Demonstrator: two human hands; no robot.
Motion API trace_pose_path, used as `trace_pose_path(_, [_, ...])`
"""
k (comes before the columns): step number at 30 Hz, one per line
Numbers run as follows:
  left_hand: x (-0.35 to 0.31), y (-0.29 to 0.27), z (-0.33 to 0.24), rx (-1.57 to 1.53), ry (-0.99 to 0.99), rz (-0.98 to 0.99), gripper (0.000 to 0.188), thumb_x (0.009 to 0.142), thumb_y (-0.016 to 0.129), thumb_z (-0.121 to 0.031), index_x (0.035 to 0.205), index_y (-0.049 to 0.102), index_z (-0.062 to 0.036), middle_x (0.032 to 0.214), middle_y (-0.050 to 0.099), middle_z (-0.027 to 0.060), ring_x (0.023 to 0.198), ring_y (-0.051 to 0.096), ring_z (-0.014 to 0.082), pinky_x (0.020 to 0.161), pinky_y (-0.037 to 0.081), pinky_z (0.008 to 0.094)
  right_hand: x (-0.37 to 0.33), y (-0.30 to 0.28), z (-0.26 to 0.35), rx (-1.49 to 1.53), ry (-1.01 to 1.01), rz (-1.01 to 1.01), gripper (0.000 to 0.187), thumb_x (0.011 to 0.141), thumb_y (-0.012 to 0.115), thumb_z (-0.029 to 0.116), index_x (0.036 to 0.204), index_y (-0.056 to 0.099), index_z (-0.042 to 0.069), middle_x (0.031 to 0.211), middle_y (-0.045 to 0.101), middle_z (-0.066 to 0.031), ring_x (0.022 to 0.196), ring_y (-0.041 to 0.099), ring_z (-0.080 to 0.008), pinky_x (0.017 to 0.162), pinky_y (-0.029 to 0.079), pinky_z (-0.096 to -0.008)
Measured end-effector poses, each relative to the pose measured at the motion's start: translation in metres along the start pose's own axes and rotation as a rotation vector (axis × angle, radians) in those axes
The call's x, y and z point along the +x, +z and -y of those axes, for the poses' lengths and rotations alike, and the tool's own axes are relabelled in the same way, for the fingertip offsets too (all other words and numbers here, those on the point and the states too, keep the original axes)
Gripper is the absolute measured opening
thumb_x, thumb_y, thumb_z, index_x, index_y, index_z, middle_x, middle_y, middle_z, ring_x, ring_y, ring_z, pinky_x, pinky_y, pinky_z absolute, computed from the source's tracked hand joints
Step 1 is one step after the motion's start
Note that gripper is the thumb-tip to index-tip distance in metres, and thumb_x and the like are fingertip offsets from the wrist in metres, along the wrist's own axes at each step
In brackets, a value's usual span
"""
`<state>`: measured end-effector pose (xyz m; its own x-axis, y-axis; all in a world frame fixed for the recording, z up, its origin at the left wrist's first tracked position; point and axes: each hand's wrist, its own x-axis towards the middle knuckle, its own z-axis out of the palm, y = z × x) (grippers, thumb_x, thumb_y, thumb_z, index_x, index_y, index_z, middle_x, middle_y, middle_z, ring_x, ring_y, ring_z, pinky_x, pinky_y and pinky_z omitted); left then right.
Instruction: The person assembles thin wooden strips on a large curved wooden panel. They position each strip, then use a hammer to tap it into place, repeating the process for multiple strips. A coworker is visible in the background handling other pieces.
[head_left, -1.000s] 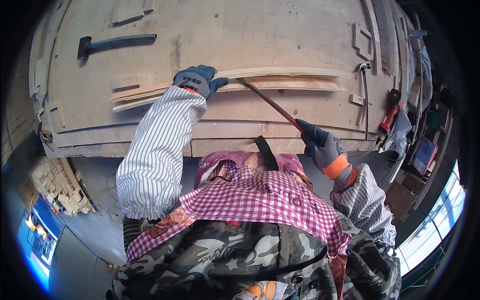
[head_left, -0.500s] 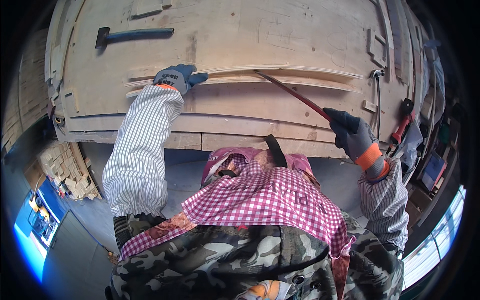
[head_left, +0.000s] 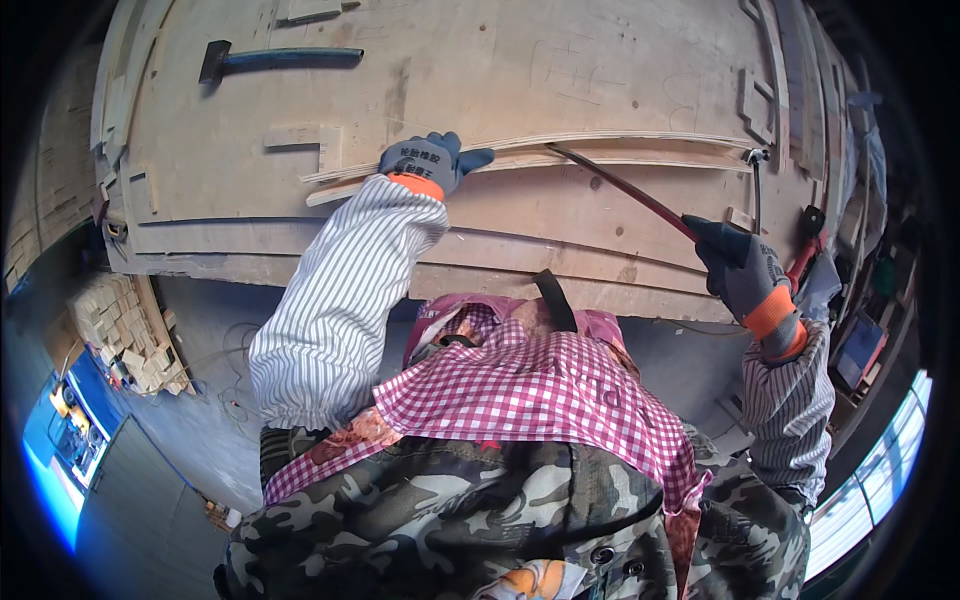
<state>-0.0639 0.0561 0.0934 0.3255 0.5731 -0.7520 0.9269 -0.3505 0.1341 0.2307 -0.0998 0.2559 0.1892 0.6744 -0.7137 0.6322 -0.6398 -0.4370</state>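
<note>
Two long, thin plywood strips lie side by side on the wooden bench, the far strip (head_left: 650, 138) bowed away from the near strip (head_left: 660, 158) with a narrow gap between them. My left hand (head_left: 425, 165), in a grey-blue glove with an orange cuff, grips both near their left end, its thumb side toward the right. In my gloved right hand (head_left: 745, 270) is the end of a slim red and dark pry bar (head_left: 635, 200). The bar slants up to the left, and its tip sits in the gap.
A blue-handled hammer (head_left: 290, 58) lies at the far left of the bench top (head_left: 450, 85). At the right edge are a second hammer (head_left: 756, 185) with a dark handle, a red-and-black tool (head_left: 808, 240) and wood scraps (head_left: 757, 105). Stacked wood blocks (head_left: 125, 335) stand at lower left.
My left hand and the plywood strips have shifted right, uncovering a wood offcut at their left end. My right hand has moved right with the pry bar, its tip still between the strips.
</note>
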Motion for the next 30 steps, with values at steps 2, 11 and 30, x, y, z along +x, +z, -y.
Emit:
trace_pose_path(2, [0.003,0.012,-0.041,-0.087,-0.024,0.081,0.072,0.086,0.027,-0.069,0.126,0.047,-0.0131,0.126,0.052,0.0124,0.117,0.051,0.0291,0.095,0.041,0.0468,-0.002,-0.016,0.004,-0.274,-0.068,-0.082,0.028,0.087,0.056,0.009,0.115,0.062,0.011,0.061,0.056,-0.0067,0.047,0.049,-0.0112,0.049,0.041,-0.0279])
trace_pose_path(11, [-0.008,0.054,0.048,-0.320,0.114,-0.643,0.038,0.089,0.055,-0.037,0.116,0.060,-0.0099,0.117,0.060,0.0108,0.106,0.056,0.0293,0.093,0.044,0.0375,-0.011,-0.027,0.039,-0.411,-0.114,0.017,0.029,0.085,0.056,0.012,0.113,0.063,0.011,0.065,0.059,-0.0110,0.048,0.054,-0.0171,0.053,0.044,-0.0314])
trace_pose_path(30, [-0.023,0.041,0.024,-0.049,-0.011,0.046,0.054,0.092,0.038,-0.052,0.132,0.045,-0.0163,0.130,0.050,0.0066,0.118,0.048,0.0227,0.104,0.036,0.0364,0.014,0.011,0.047,-0.210,-0.026,0.215,0.032,0.090,0.052,0.009,0.121,0.058,0.008,0.057,0.044,0.0019,0.048,0.041,-0.0057,0.046,0.035,-0.0241])
